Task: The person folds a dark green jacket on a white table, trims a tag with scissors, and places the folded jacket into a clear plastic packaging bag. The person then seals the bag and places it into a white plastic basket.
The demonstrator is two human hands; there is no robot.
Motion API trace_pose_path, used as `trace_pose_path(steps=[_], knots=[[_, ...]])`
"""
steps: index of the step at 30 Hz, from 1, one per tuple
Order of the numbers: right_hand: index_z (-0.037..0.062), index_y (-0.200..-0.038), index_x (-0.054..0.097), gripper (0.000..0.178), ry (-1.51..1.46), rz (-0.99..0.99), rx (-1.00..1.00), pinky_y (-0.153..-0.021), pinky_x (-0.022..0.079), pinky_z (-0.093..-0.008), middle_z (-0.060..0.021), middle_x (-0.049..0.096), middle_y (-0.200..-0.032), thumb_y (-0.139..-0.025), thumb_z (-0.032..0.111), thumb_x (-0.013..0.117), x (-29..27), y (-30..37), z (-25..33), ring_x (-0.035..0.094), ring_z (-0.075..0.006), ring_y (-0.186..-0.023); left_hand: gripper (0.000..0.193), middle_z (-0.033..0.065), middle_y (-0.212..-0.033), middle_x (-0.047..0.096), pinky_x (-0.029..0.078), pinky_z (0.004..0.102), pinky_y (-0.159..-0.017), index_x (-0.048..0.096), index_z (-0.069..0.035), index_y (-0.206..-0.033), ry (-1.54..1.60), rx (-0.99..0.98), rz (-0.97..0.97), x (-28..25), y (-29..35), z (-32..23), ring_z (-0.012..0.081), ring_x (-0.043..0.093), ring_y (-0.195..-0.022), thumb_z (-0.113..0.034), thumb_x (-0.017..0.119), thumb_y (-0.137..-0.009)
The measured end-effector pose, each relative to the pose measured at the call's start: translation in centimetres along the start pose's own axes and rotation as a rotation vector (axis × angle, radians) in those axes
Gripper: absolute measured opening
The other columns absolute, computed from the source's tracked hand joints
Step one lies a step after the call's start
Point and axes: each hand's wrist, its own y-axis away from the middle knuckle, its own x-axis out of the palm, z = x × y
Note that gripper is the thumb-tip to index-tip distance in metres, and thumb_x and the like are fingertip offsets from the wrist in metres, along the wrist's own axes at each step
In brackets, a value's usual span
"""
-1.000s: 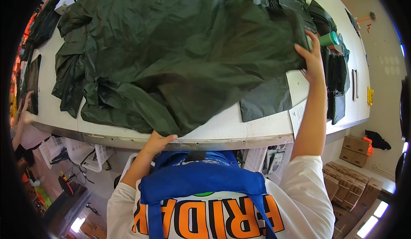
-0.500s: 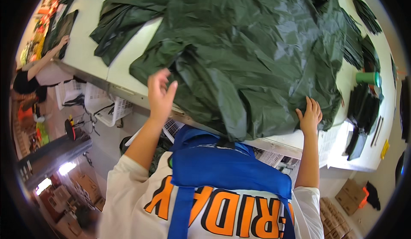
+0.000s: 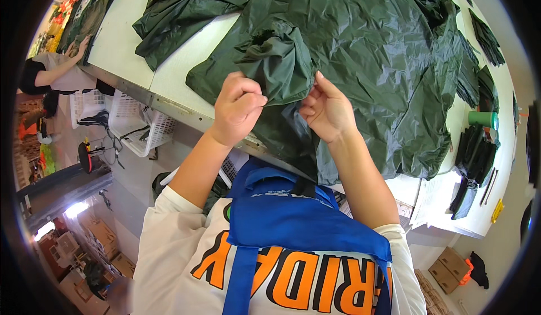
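A large dark green garment (image 3: 360, 61) of thin, shiny, crumpled fabric lies spread over the white table. Near the front edge, a gathered part of it (image 3: 284, 69) with a dark opening at its top is lifted between my hands. My left hand (image 3: 239, 109) is closed on the left end of this part's lower edge. On the other end, my right hand (image 3: 331, 115) pinches the fabric between thumb and fingers. Its fingertips are partly hidden by the cloth.
More dark green fabric (image 3: 174, 19) lies at the far left of the white table (image 3: 121, 47). At the right are folded dark pieces (image 3: 473, 154), a green roll (image 3: 483, 119) and a yellow tool (image 3: 497, 210). White baskets (image 3: 141, 129) stand below left. A co-worker's arm (image 3: 59, 69) reaches over the table.
Both hands have come together over the garment's front. My right hand moved left from its right side. A part of the fabric has been taken hold of and raised.
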Motion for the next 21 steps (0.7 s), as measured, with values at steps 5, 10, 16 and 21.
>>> trace_pose_path(steps=[5,10,16,21], knots=[[0.0086,-0.088,0.058,0.012,0.102,0.121,-0.327,-0.061,0.04,-0.0253,-0.0016,0.058,-0.08,-0.094,0.019,0.056,2.7,3.4,-1.6,0.052,-0.0131,-0.069,0.025,0.0061,-0.096,0.052,0.045,0.0285,-0.074,0.056,-0.005,-0.078,0.152,-0.336,-0.18,-0.6,2.2,0.3,0.0225,0.054,-0.089,0.017,0.061,-0.066],[0.0075,-0.091,0.059,0.009,0.18,0.097,-0.503,-0.065,0.042,-0.0249,-0.001,0.059,-0.082,-0.095,0.014,0.053,3.4,4.7,-2.9,0.055,-0.0123,-0.074,0.019,0.0079,-0.11,0.052,0.048,0.0358,-0.09,0.055,-0.01,-0.105,1.084,-1.07,-0.584,0.0,2.0,-2.5,0.0257,0.053,-0.107,-0.011,0.06,-0.087],[0.0057,-0.103,0.058,0.017,0.329,0.251,-0.366,-0.078,0.045,-0.0261,-0.005,0.064,-0.1,-0.088,0.014,0.056,0.8,5.8,-2.7,0.058,-0.0144,-0.09,0.04,0.008,-0.112,0.063,0.052,0.0347,-0.086,0.053,-0.002,-0.119,1.736,-1.43,-0.189,-0.1,-0.3,-1.5,0.022,0.063,-0.1,-0.02,0.065,-0.086],[0.002,-0.12,0.053,0.048,0.174,0.146,-0.186,-0.093,0.046,-0.0336,-0.0078,0.063,-0.113,-0.079,0.022,0.069,0.5,6.8,-1.9,0.057,-0.0187,-0.108,0.049,0.0101,-0.106,0.065,0.049,0.0303,-0.085,0.051,0.001,-0.117,0.959,-1.028,0.109,1.1,-2.1,-5.0,0.0241,0.064,-0.097,0.011,0.062,-0.07]])
